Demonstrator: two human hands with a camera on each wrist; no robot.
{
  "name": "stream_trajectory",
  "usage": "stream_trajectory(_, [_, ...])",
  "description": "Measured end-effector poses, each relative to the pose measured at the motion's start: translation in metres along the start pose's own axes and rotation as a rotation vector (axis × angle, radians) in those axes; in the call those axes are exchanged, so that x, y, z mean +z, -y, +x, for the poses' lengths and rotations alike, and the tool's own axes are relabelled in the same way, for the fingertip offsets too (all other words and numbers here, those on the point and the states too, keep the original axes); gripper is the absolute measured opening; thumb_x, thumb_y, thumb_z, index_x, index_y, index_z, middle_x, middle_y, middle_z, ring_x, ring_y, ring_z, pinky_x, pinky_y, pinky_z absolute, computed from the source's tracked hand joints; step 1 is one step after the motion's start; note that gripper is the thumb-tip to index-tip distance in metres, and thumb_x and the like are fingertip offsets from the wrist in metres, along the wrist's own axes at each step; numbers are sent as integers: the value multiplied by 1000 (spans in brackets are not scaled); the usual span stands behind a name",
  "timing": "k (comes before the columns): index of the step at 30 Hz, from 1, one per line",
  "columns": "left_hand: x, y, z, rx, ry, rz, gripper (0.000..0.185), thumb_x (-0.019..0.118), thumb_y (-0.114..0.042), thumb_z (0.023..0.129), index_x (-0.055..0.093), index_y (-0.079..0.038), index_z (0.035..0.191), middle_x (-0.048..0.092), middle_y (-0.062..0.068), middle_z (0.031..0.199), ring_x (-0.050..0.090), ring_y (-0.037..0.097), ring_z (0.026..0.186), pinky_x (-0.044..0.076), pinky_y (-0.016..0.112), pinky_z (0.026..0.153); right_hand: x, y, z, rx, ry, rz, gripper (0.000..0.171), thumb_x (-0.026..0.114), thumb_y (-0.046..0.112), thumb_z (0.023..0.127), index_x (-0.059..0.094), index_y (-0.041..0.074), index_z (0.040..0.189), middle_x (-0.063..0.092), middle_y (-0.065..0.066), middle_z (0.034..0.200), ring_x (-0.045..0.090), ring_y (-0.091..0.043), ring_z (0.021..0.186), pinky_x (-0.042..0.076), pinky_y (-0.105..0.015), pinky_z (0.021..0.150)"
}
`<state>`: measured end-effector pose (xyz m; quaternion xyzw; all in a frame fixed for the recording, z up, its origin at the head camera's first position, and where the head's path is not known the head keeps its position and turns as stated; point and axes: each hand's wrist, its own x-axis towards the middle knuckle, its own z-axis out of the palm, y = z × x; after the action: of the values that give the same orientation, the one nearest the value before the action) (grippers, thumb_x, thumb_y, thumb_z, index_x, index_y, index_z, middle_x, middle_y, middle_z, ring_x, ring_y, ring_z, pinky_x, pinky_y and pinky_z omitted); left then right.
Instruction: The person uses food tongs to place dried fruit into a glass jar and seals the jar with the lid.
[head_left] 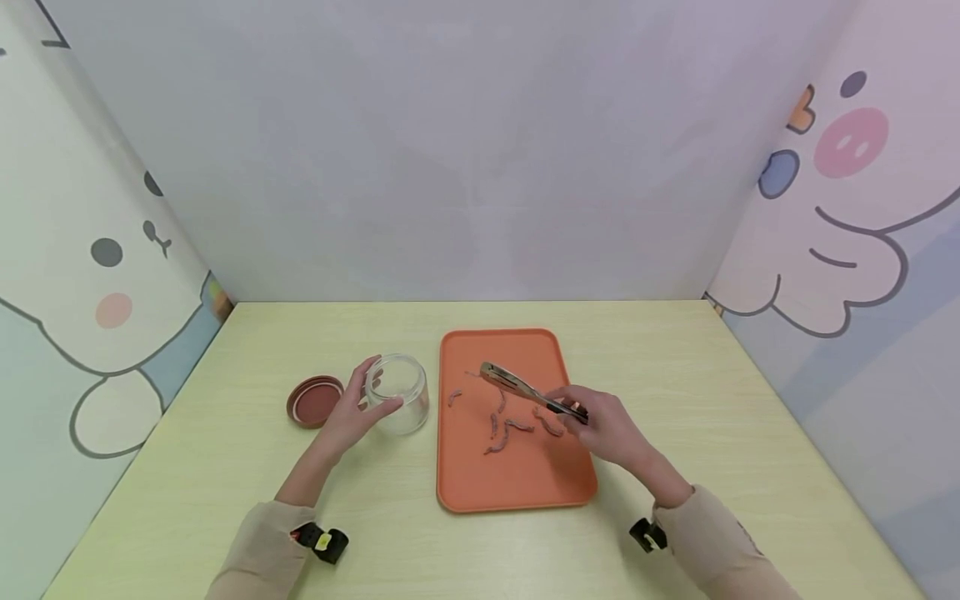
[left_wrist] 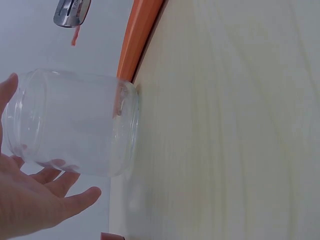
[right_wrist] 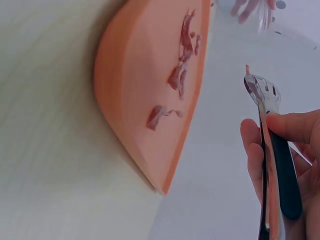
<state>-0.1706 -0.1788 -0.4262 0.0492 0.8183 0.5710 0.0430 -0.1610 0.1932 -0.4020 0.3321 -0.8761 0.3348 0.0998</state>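
My left hand grips a clear, wide-mouthed jar, which stands upright on the table just left of the orange tray. Thumb and fingers wrap its opposite sides. Over the tray, my right hand holds metal tongs with dark handles, their tips toward the jar. A thin reddish strip sticks out from the tong tips, above the tray's surface. Several similar wrinkled strips lie scattered on the tray beneath the tongs. Nothing shows inside the jar.
A round reddish-brown lid lies on the table left of the jar, close to my left wrist. The pale wooden table meets a plain wall at the back. Cartoon-printed panels stand along both sides.
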Motion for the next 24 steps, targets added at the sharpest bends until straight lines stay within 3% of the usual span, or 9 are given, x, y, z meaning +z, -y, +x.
stream_trajectory(13, [0, 1, 1, 3, 0, 2, 81, 65, -38, 78, 16, -23, 139, 22, 10, 141, 21, 36, 125, 19, 54, 97, -20, 11, 29, -119, -62, -33, 28, 63, -1, 78, 60, 10, 104, 53, 8, 71, 34, -3, 45, 29, -20, 38])
stream_trajectory(24, [0, 1, 1, 7, -1, -4, 81, 65, -38, 78, 16, -22, 139, 22, 10, 141, 19, 34, 126, 19, 54, 97, -14, 33, 54, -211, -64, -15, 30, 62, -3, 79, 58, 8, 106, 54, 6, 73, 32, -4, 47, 29, -21, 40])
